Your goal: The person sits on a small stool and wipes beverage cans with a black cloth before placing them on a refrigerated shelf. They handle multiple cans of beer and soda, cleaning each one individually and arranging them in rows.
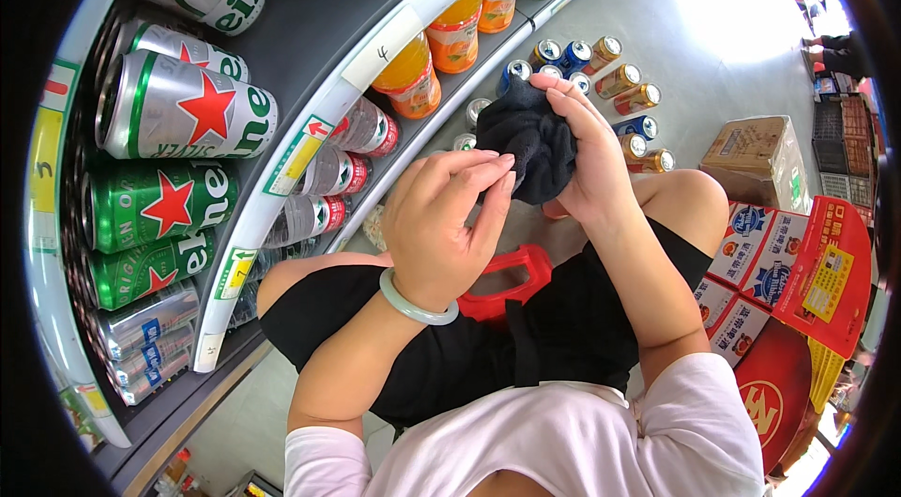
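Observation:
A bunched black cloth (pixel 530 142) is held up in front of me, above my knees. My right hand (pixel 591 145) grips it from the right, with the fingers bent over its top edge. My left hand (pixel 446 215), with a pale bangle at the wrist, has its thumb and fingertips pinched together at the cloth's left side. Whether a fold of cloth lies between those fingertips is hard to make out. Beyond the cloth, several drink cans (pixel 638 100) in gold and blue stand upright on the grey floor, some partly hidden behind it.
Shelves on my left hold silver cans (pixel 192 107), green cans (pixel 160 206), water bottles (pixel 324 168) and orange drink bottles (pixel 455 28). A red plastic stool (pixel 511 281) shows between my legs. To the right are a cardboard box (pixel 755 154) and printed beer cartons (pixel 751 253).

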Demonstrator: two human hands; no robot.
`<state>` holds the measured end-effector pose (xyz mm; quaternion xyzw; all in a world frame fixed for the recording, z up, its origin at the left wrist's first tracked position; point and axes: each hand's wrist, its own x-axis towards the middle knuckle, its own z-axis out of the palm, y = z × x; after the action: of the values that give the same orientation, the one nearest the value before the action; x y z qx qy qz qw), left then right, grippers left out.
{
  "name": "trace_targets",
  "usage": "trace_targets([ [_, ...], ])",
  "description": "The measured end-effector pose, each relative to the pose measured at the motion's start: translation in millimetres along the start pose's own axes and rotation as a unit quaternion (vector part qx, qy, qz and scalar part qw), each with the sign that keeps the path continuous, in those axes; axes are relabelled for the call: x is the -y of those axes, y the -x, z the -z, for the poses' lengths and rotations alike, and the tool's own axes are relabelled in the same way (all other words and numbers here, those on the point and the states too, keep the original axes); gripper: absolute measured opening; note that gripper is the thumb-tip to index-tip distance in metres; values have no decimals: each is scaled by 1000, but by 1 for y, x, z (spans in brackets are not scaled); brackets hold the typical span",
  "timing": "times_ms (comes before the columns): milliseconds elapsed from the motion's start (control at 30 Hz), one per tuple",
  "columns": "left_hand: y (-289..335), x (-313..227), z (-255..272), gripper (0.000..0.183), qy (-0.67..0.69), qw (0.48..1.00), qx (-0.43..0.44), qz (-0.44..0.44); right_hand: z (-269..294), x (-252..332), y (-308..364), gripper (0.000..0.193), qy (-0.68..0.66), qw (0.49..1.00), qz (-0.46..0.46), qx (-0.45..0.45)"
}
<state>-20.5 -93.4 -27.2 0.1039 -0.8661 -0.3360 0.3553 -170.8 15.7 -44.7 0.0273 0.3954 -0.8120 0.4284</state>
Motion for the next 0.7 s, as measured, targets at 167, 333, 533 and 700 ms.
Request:
trace_targets([
  [167,4,6,1,8,-2,999,-14,42,12,-8,-13,21,16,999,-17,-31],
  [333,32,17,10,30,-196,910,356,77,34,-12,-33,18,184,982,-17,-37],
  [533,107,10,-23,12,-227,885,404,-45,124,-92,-93,21,556,824,93,-48],
  [700,78,8,-13,14,-152,851,503,30,100,-177,-96,45,554,828,64,58],
])
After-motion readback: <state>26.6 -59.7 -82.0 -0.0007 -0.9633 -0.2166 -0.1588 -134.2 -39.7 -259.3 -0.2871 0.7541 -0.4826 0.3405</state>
